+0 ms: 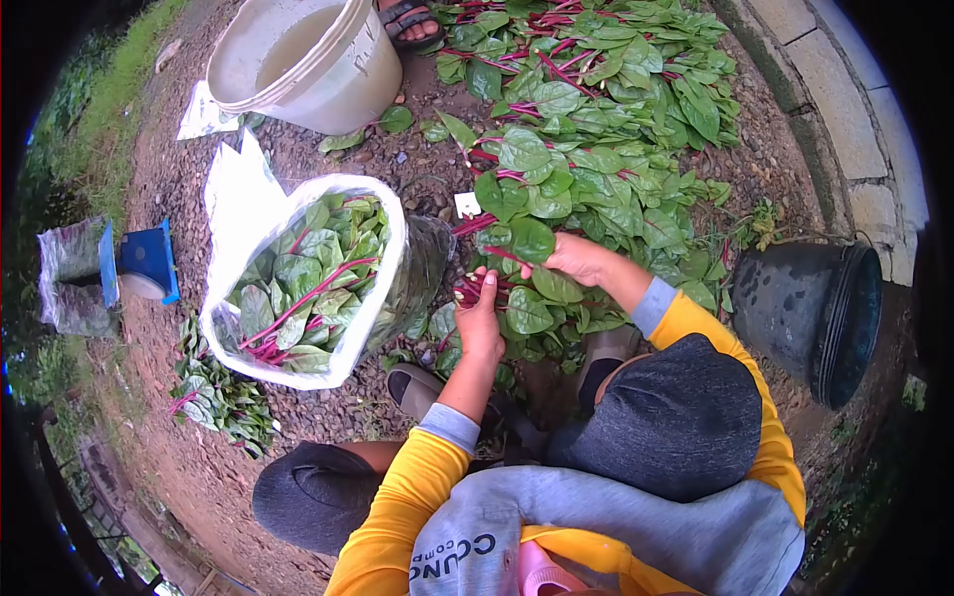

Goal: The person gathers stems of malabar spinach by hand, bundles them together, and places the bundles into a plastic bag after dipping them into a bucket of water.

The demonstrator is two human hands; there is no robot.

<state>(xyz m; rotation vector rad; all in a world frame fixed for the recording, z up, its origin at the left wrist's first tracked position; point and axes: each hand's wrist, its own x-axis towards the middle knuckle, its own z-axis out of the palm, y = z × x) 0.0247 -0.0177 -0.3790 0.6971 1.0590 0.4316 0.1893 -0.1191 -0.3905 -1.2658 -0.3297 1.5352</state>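
Note:
My left hand (480,323) is closed around a small bunch of red-stemmed Malabar spinach (527,311), thumb across the stems. Close beside it on the right, my right hand (584,260) pinches a single leafy sprig (532,240) whose red stem points toward the left hand. Beyond both hands, rows of green leaves with red stems (616,149) lie spread over the ground. Left of my hands stands an open plastic bag (402,223) with loose spinach (303,268) inside. Part of the held bunch overlaps the leaves beneath, so its lower edge is hard to make out.
A whitish bucket with cloudy water (363,84) stands at the upper left, near another person's sandaled foot (409,20). A black bucket (800,308) lies tipped at the right. More leaves (224,397) lie beside the bag, and a blue object (147,260) sits farther left.

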